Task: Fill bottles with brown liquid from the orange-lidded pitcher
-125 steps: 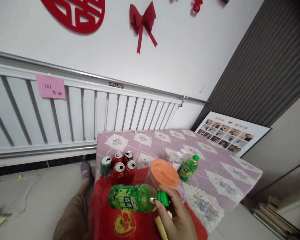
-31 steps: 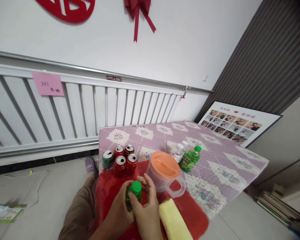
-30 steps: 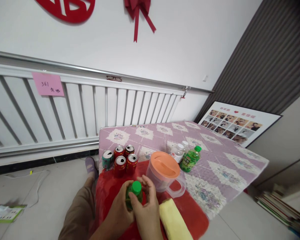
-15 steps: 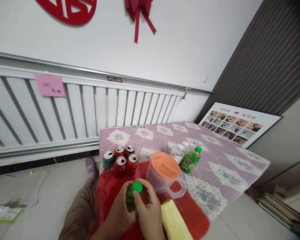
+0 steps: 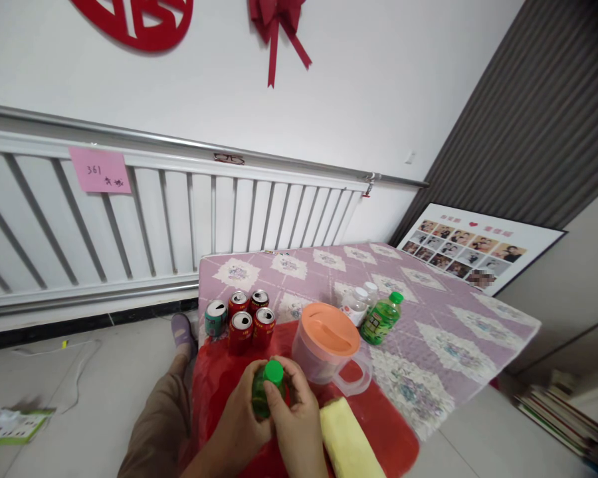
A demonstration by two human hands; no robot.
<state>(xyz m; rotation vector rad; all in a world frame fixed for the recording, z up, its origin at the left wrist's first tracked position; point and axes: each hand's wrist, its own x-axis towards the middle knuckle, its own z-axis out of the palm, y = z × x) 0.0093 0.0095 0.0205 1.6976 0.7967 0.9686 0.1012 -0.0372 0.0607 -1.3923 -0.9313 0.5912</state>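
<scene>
Both my hands are wrapped round a small bottle (image 5: 260, 396) with a green cap, held upright above the red mat (image 5: 389, 438). My left hand (image 5: 244, 405) closes on its left side. From the right, my right hand (image 5: 296, 405) grips it, its thumb lying against the bottle just below the cap. Just beyond my right hand stands a clear plastic pitcher (image 5: 311, 362) with an orange lid (image 5: 331, 328). A pale yellow folded cloth or sponge-like block (image 5: 351, 441) lies to the right of my right wrist.
Several opened drink cans (image 5: 240, 328) stand at the mat's back left. Behind the pitcher are white-capped bottles (image 5: 356, 305) and a green tea bottle (image 5: 381, 320). A patterned cloth (image 5: 411, 378) covers the table. Beyond it is a white radiator (image 5: 274, 212); a photo board (image 5: 483, 242) leans at the right.
</scene>
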